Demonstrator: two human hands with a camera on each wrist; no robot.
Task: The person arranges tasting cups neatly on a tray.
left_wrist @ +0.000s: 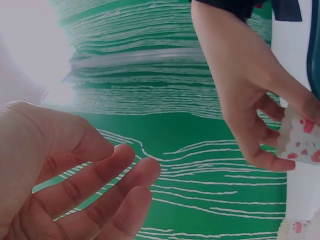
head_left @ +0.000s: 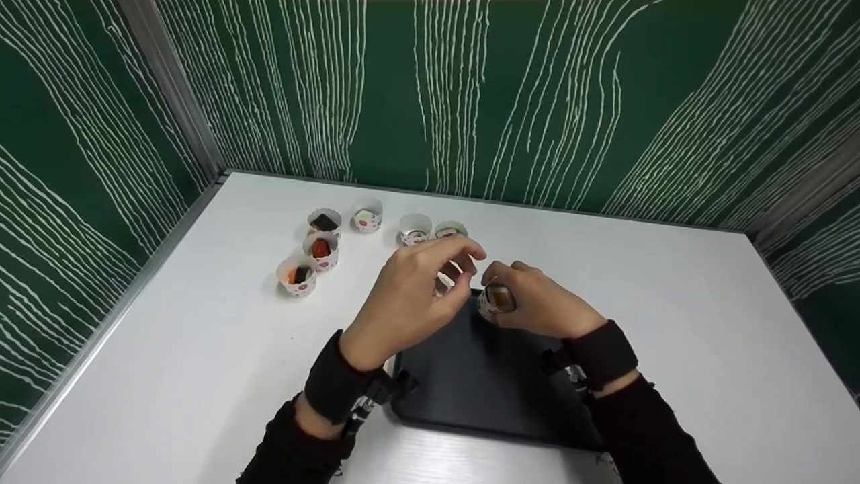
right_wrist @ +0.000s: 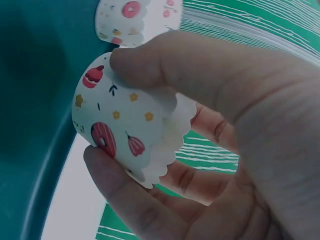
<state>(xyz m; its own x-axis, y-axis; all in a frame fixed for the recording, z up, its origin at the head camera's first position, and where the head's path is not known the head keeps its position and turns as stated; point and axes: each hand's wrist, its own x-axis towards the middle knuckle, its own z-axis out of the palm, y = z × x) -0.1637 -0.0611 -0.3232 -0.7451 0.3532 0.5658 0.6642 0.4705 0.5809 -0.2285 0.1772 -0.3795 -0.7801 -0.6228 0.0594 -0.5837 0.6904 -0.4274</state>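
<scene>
My right hand [head_left: 537,299] pinches a white paper baking cup [right_wrist: 125,120] with red and yellow prints between thumb and fingers. The cup is tilted over the far edge of the black tray [head_left: 484,383], and a brown-orange piece of food shows inside it in the head view. Beside it my left hand [head_left: 420,296] hovers with loosely bent fingers; the left wrist view shows nothing between them. Part of another paper cup [head_left: 441,286] is seen behind the left fingers, mostly hidden. In the right wrist view a printed cup [right_wrist: 120,20] stands close by the held one.
Several paper cups with small food pieces, such as the cup with a red piece [head_left: 321,251], stand at the far left of the white table [head_left: 201,323]. Two more cups, one of them [head_left: 415,230], are beyond the left hand. A green, white-lined wall [head_left: 390,107] rises behind.
</scene>
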